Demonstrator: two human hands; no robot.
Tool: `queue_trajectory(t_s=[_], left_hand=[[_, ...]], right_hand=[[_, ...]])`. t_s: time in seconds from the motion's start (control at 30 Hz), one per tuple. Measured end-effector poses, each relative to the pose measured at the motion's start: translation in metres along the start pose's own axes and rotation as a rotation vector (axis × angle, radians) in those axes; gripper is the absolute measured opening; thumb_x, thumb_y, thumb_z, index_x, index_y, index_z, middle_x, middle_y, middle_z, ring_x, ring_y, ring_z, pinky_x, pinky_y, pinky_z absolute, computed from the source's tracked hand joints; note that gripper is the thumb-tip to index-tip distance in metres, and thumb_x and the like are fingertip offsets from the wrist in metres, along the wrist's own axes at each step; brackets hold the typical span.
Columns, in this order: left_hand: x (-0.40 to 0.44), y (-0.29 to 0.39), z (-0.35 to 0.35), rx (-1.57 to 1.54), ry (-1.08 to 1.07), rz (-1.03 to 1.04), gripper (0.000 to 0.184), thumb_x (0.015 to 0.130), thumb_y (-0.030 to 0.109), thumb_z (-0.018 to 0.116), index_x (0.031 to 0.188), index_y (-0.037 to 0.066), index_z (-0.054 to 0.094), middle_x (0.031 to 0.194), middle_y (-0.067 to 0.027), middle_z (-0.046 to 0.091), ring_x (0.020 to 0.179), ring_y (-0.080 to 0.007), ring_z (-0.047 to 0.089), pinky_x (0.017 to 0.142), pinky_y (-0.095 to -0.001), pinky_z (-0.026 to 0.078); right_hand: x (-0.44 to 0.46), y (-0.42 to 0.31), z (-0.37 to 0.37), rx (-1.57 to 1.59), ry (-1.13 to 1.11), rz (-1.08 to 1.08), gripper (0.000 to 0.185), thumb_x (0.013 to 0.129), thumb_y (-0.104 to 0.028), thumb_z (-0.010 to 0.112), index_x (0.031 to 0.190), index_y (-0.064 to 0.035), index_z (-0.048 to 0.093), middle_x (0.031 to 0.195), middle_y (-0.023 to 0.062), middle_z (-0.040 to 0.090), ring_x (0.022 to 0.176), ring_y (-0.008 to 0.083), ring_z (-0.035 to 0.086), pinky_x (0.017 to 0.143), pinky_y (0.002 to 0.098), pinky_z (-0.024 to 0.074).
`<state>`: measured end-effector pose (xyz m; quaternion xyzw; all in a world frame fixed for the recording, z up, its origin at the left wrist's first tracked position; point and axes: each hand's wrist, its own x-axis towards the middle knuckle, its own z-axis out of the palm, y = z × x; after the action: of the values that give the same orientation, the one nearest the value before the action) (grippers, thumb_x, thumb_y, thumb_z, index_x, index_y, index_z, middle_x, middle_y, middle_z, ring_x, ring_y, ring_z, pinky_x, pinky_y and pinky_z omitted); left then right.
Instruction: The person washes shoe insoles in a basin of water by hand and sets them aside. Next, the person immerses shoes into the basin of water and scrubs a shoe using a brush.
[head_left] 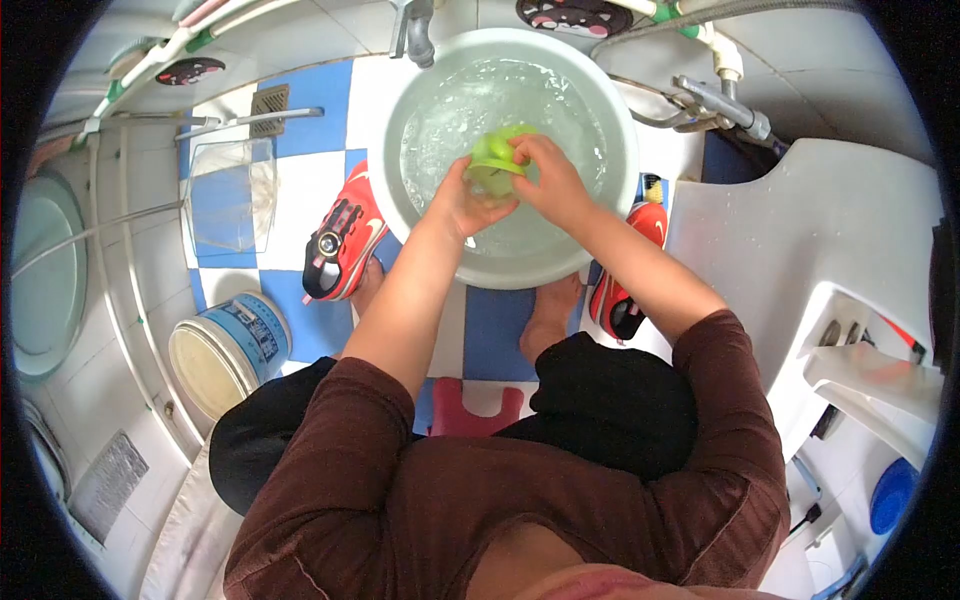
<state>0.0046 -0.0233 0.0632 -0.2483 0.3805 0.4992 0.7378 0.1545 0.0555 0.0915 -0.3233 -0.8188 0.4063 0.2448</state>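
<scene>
A lime-green, cup-shaped thing (495,176) with a rim and rounded green lumps on top is held over the water; its exact kind is not clear. My left hand (468,208) is curled round its lower left side. At its right, my right hand (550,178) is closed, with thumb and fingers on the green lumps and rim. Beneath both hands stands a large pale basin (618,150) of rippling water. Whether the lumps are separate pieces or part of the cup, I cannot tell.
A tap (415,45) overhangs the basin's back edge. Red shoes stand either side: one left (345,235), one right (640,250). A plastic bucket (225,350) and clear container (230,200) are at the left. A grey-white molded unit (760,215) fills the right.
</scene>
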Motion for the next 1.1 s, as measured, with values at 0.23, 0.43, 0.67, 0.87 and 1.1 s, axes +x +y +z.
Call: queue_trajectory(t_s=[0.23,0.43,0.67,0.87,1.1], left_hand=[[-0.004,-0.004,0.009,-0.111,-0.264,0.105,0.048,0.087,0.033,0.042,0.129,0.009,0.04,0.128,-0.0141,0.044,0.121,-0.0311,0.042,0.101,-0.0484,0.034],[-0.021,0.006,0.031,-0.061,-0.39,0.25,0.051,0.091,0.041,0.034,0.128,0.007,0.043,0.126,-0.0135,0.049,0.118,-0.0298,0.046,0.1,-0.0468,0.035],[0.039,0.005,-0.012,0.198,0.249,0.025,0.051,0.094,0.042,0.035,0.132,0.008,0.039,0.128,-0.0138,0.049,0.115,-0.0287,0.048,0.097,-0.0453,0.036],[0.073,0.003,-0.033,0.286,0.234,0.007,0.046,0.093,0.038,0.041,0.126,0.006,0.044,0.123,-0.0151,0.051,0.111,-0.0318,0.048,0.096,-0.0473,0.036],[0.019,0.023,-0.02,0.135,-0.021,-0.039,0.039,0.089,0.023,0.041,0.125,0.007,0.046,0.123,-0.0133,0.051,0.109,-0.0337,0.051,0.093,-0.0532,0.038]], right_hand=[[-0.001,-0.036,-0.022,0.014,0.037,-0.018,0.034,0.069,-0.001,0.059,0.101,-0.0057,0.052,0.108,0.0117,0.058,0.101,0.0318,0.054,0.086,0.0379,0.0453],[0.005,-0.06,-0.035,-0.139,-0.01,-0.301,0.04,0.07,0.001,0.058,0.109,-0.0088,0.056,0.106,0.0107,0.059,0.095,0.0316,0.057,0.081,0.0388,0.0473],[-0.033,0.034,0.026,-0.3,-0.283,0.007,0.03,0.079,-0.007,0.051,0.107,-0.009,0.059,0.099,0.0154,0.063,0.093,0.0332,0.06,0.079,0.0422,0.0469],[-0.003,0.054,0.037,-0.346,-0.443,0.377,0.027,0.081,-0.015,0.051,0.106,-0.0074,0.058,0.102,0.0172,0.062,0.093,0.0354,0.059,0.079,0.0441,0.0463],[0.014,-0.007,-0.007,0.36,-0.453,0.581,0.036,0.081,-0.019,0.051,0.113,-0.0039,0.055,0.101,0.014,0.062,0.097,0.0257,0.059,0.085,0.0341,0.0447]])
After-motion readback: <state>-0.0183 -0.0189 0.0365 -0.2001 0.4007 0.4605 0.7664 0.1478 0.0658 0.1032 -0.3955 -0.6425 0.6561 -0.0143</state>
